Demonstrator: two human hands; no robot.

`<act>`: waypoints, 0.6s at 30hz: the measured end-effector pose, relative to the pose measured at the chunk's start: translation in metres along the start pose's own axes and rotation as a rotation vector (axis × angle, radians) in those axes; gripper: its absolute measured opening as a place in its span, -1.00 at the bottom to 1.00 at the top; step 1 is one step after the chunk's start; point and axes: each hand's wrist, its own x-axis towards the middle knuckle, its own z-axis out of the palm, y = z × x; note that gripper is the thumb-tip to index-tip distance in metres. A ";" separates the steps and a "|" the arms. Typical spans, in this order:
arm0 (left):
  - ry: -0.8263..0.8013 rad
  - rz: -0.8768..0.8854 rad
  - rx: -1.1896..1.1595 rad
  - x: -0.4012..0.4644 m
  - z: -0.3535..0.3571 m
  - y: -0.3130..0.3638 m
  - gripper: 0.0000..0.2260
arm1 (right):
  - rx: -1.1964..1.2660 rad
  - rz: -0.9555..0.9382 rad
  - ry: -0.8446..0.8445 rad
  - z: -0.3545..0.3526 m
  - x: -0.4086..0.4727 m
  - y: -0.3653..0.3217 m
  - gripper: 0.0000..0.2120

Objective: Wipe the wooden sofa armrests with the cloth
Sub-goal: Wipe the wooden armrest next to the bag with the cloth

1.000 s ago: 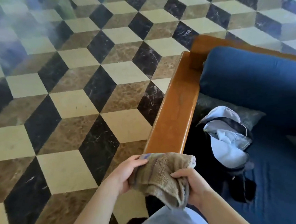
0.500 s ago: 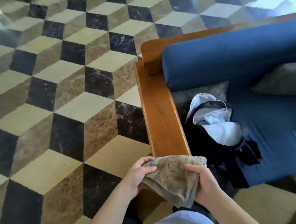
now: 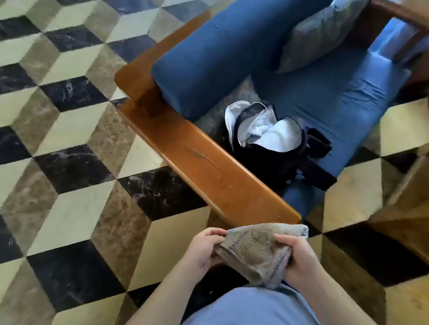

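Observation:
A folded beige cloth (image 3: pixel 257 250) is held in front of my body, just short of the near end of a brown wooden armrest (image 3: pixel 203 168). My left hand (image 3: pixel 201 249) pinches its left edge and my right hand (image 3: pixel 299 260) grips its right side. The armrest runs diagonally away to the upper left, along a sofa with a blue seat cushion (image 3: pixel 330 98) and blue back bolster (image 3: pixel 225 47). A second wooden armrest (image 3: pixel 395 10) shows at the top right, blurred.
A black bag (image 3: pixel 270 143) with white fabric inside lies on the seat beside the near armrest. A grey pillow (image 3: pixel 321 33) leans at the far end. Wooden furniture (image 3: pixel 419 198) stands at the right. Patterned marble floor (image 3: pixel 56 173) spreads to the left.
The view has swung to the right, so the whole sofa seat and far armrest now show. Both hands keep holding the cloth at the armrest's near end.

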 end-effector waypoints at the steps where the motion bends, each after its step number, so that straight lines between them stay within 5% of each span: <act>1: 0.011 -0.017 0.022 0.002 0.001 0.003 -0.81 | 0.042 -0.005 0.003 0.001 0.003 0.001 -0.63; 7: 0.029 -0.044 0.327 0.028 -0.013 0.034 -0.82 | 0.292 -0.086 0.028 0.006 0.025 -0.002 -0.64; 10: 0.034 0.037 0.686 0.040 -0.024 0.046 -0.83 | 0.391 -0.238 0.131 0.004 0.025 0.000 -0.72; 13: -0.010 0.404 1.222 0.067 -0.033 0.060 -0.87 | 0.476 -0.401 0.302 -0.006 0.024 0.007 -0.74; 18: -0.352 0.922 1.547 0.121 -0.010 0.084 -0.67 | 0.640 -0.676 0.526 -0.022 0.030 0.026 -0.61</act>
